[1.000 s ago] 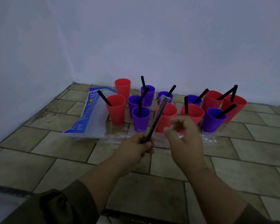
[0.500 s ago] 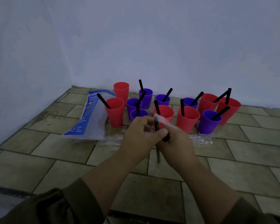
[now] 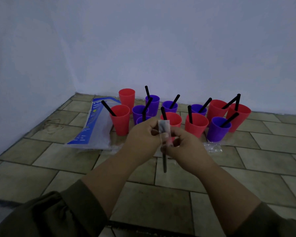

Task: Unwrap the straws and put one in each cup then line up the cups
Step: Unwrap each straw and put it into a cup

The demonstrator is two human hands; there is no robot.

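The black straw [image 3: 164,161] is up in the air, right in front of the cups [image 3: 196,124] and pinched between both hands. The clear wrapper [image 3: 163,126] sits on its top end and the bare bottom end hangs free below the knuckles. The left hand [image 3: 143,140] has its fingers curled in tight from the left, and the right hand [image 3: 186,146] pinches from the right with thumb and fingertips, both narrow grips. I honestly can't tell which hand has the sleeve and which has the shaft. If it were me, I'd hold the bare shaft firm and slide the sleeve straight off the top along the straw. That thin plastic looks clingy, and a sideways tug could kink it. The long axis is basically vertical, top toward the wall and bottom aimed at the tiled floor [image 3: 161,202]. As far as I can see, the back-left red cup [image 3: 126,100] is the only one with no straw, so I'm guessing that's the destination. A blue-printed plastic bag [image 3: 92,129] lies left of the cups, and a crumpled wrapper [image 3: 212,147] lies on the floor beside the front purple cup [image 3: 218,130].
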